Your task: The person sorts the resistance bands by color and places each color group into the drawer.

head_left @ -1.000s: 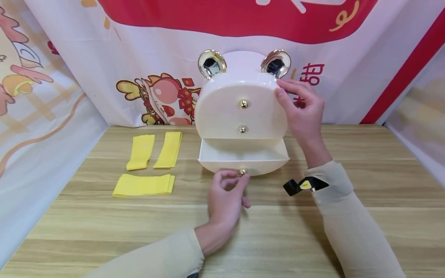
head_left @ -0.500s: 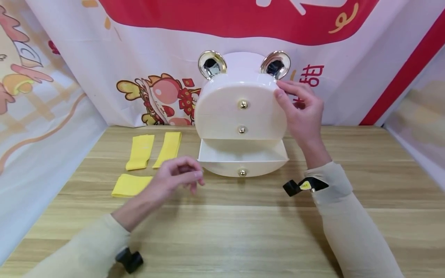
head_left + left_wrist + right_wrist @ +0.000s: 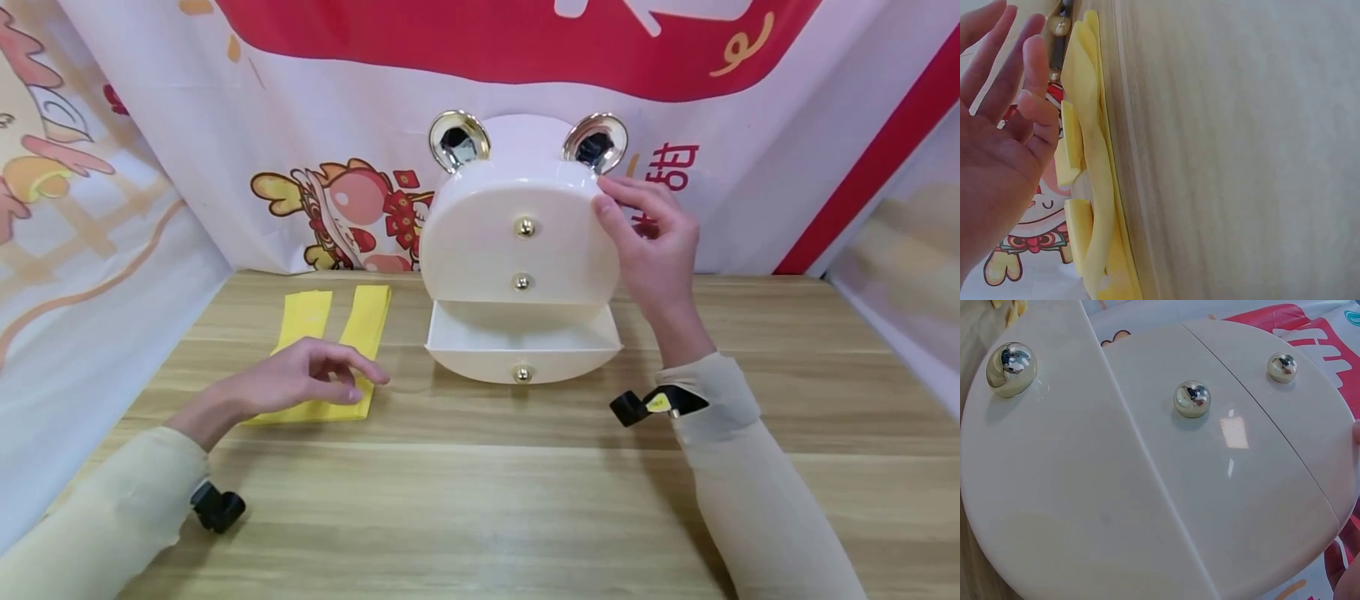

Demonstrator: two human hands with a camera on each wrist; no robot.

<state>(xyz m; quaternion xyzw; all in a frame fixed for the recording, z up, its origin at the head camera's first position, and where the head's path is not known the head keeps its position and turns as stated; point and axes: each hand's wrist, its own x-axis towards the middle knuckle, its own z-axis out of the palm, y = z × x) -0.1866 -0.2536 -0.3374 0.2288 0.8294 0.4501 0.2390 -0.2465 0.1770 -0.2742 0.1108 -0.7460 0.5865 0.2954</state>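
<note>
A round white drawer box [image 3: 480, 250], topped by two gold-rimmed ear-like pieces, stands against the backdrop. Its bottom drawer [image 3: 472, 364] is pulled out, and the inside I can see is bare. My right hand [image 3: 656, 250] holds the box at its upper right edge, thumb and index finger on the rim. My left hand [image 3: 300, 379] hovers over folded yellow strips, its fingers loosely bent around nothing. Two strips lie upright behind it, a left one [image 3: 307, 307] and a right one [image 3: 369, 312]; the third, a crosswise strip [image 3: 1110, 156], is partly hidden by the hand in the head view.
A wooden tabletop [image 3: 480, 508] carries everything. Behind it hangs a printed cloth backdrop [image 3: 360, 100], close to the box, with more cloth at both sides. The drawers have shiny round knobs, including an upper knob [image 3: 1282, 367].
My left hand has let go of the bottom drawer's knob and moved left to the yellow strips. My right hand has stayed on the box. The drawer remains pulled out.
</note>
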